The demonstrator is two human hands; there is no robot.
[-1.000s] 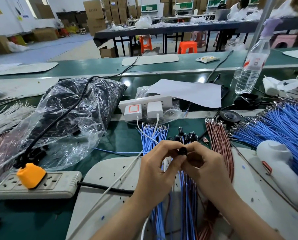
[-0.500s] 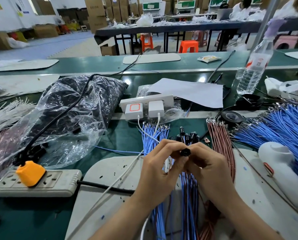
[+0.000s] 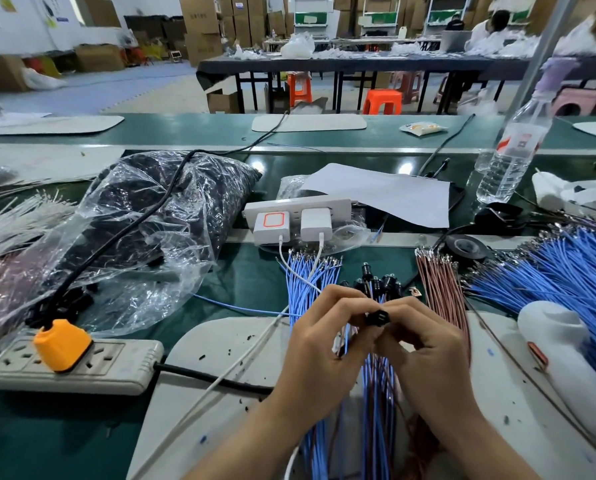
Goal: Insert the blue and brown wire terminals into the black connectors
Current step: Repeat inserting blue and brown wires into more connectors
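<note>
Black connector [image 3: 377, 317] pinched between left hand [image 3: 319, 344] and right hand [image 3: 424, 355]; terminal hidden.

Left hand [image 3: 319, 344], right hand [image 3: 426, 344]: curled, tips together.

One grey power strip [image 3: 116, 368] lies near on the left, with one orange plug [image 3: 63, 344] in it. One white power strip [image 3: 296, 206] sits in the middle, with two white chargers [image 3: 271, 227] in it.

The blue wires [image 3: 310, 282] make two bunches, one in the middle and one big one on the right. There are too many wires to count. There is one bunch of brown wires [image 3: 442, 289] between them.

One black connector [image 3: 377, 317] is held up. Behind it is one small heap of connectors [image 3: 376, 282], too packed to count.

On the desk [image 3: 248, 278] there is one water bottle [image 3: 511, 157], one black tape roll [image 3: 464, 245], one white paper sheet [image 3: 386, 192] and one clear bag [image 3: 151, 230]. Two orange stools [image 3: 383, 100] stand far off.
</note>
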